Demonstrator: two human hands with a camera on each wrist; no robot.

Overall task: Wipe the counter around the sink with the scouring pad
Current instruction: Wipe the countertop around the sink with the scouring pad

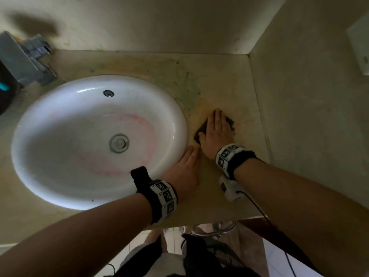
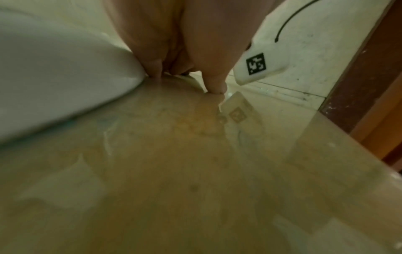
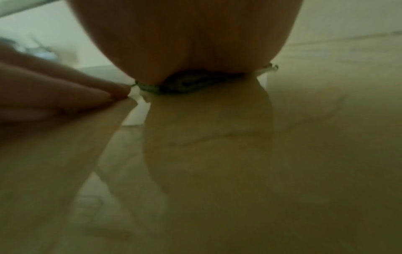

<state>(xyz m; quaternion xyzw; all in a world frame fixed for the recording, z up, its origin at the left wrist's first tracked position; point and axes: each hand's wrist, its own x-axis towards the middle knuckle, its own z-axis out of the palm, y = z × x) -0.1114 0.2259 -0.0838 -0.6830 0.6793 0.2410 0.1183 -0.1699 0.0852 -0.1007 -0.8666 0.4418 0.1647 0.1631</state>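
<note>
Right grip: right hand (image 1: 217, 130) lies flat, fingers straight, pressing the scouring pad (image 1: 200, 132).
Left grip: left hand (image 1: 186, 168) lies flat and unclenched on the tabletop (image 1: 219, 86), holding nothing.
Pad place: right of the sink (image 1: 40, 124), toward the tabletop's right edge.

The sink (image 1: 60, 120) is set into the counter (image 1: 215, 76), towards its left. The scouring pad (image 1: 200, 129) lies on the counter right of the sink, near the right wall, under the right hand (image 1: 217, 130). The left hand (image 1: 185, 168) rests on the counter between them, against the sink's rim, nearer the front edge.
</note>
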